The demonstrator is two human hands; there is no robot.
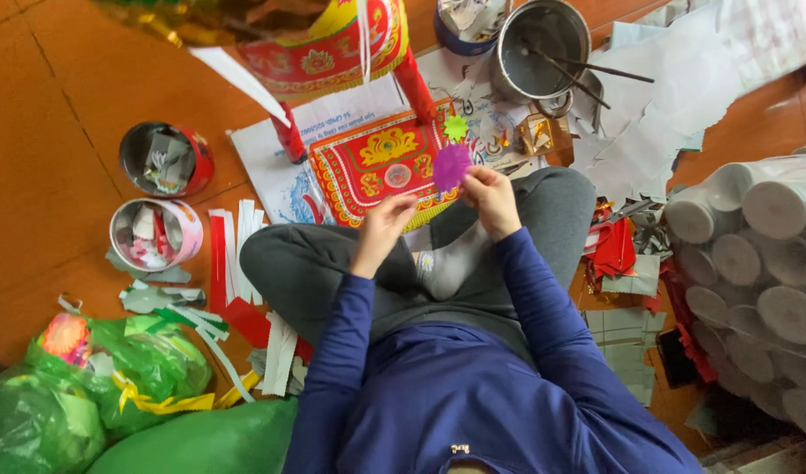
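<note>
Purple paper is what both hands are busy with: a small scalloped purple flower cut-out is held up in front of the person's crossed legs, the right hand pinching its lower edge between fingertips while the left hand hovers just beside it with fingers curled, seemingly nipping at something tiny that cannot be made out. By the look of it, the step in hand is readying this flower for fixing, perhaps peeling or separating a layer. Right behind the cut-out lies a red and gold decorated paper panel on the wooden floor, with a green flower cut-out already sitting at its upper right corner. Placing the purple piece would call for a steady, light pinch, since thin paper creases easily, and a careful lowering onto the panel near the green one. Two round tins of scraps stand well to the left, a metal pot beyond the panel.
</note>
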